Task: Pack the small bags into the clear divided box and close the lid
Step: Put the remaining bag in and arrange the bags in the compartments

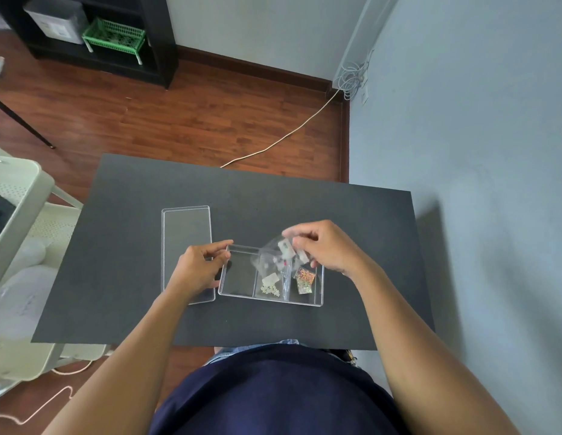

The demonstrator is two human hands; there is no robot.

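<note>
A clear divided box (239,293) sits on the dark table, with three compartments side by side. The left compartment holds nothing. A small bag with pale flower shapes (271,285) lies in the middle one, and a bag of orange glitter pieces (304,280) lies in the right one. My right hand (326,246) pinches a small clear bag (278,252) just above the box's far side. My left hand (199,266) grips the box's far left corner. The clear lid (185,233) lies flat to the left of the box, partly under my left hand.
The dark table (132,277) ends close to my body, and a grey wall stands to the right. A pale perforated chair (19,196) is at the left. A cord (283,138) runs across the wooden floor beyond the table.
</note>
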